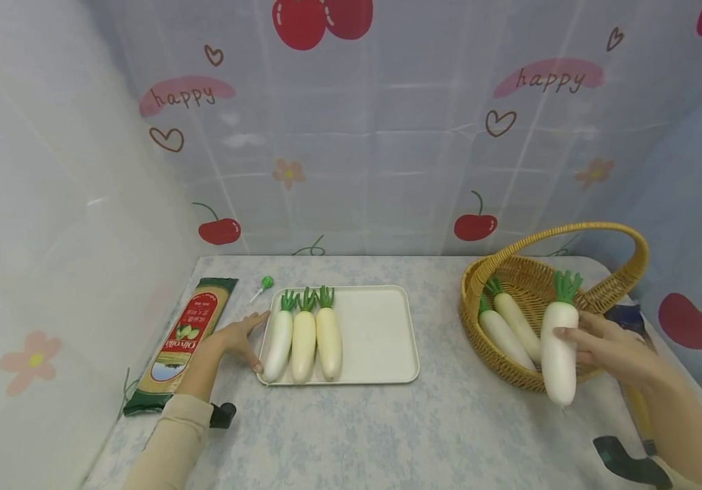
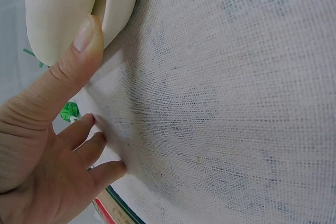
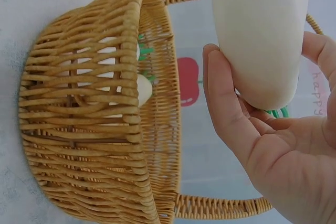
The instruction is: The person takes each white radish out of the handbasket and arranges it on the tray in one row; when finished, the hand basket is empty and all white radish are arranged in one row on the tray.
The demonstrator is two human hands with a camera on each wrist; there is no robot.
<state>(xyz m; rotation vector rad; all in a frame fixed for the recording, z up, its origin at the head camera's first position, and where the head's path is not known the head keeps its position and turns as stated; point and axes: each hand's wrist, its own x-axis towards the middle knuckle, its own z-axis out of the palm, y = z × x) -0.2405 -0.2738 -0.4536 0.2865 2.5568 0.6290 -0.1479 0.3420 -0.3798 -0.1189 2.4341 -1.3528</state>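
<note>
My right hand (image 1: pixel 611 347) grips a white radish (image 1: pixel 559 354) with a green top, holding it up at the near right side of the wicker basket (image 1: pixel 498 357). Two more radishes (image 1: pixel 513 327) lie inside that basket. In the right wrist view, fingers and thumb (image 3: pixel 231 103) curl round the radish (image 3: pixel 260 35). At the left edge of the white tray (image 1: pixel 381 333), my left hand (image 1: pixel 240 340) rests with its fingers spread, thumb right at the rim. Three radishes (image 1: pixel 304 344) lie side by side in the left half of the tray, green tops pointing away.
A long pasta-like packet (image 1: pixel 185 340) lies left of my left arm. Behind the tray's far left corner is a green lollipop (image 1: pixel 267 282). The basket's tall handle (image 1: pixel 571 228) arches over it. Another packet (image 1: pixel 639 401) lies partly hidden beneath my right arm. A printed curtain (image 1: pixel 381 170) hangs behind the table.
</note>
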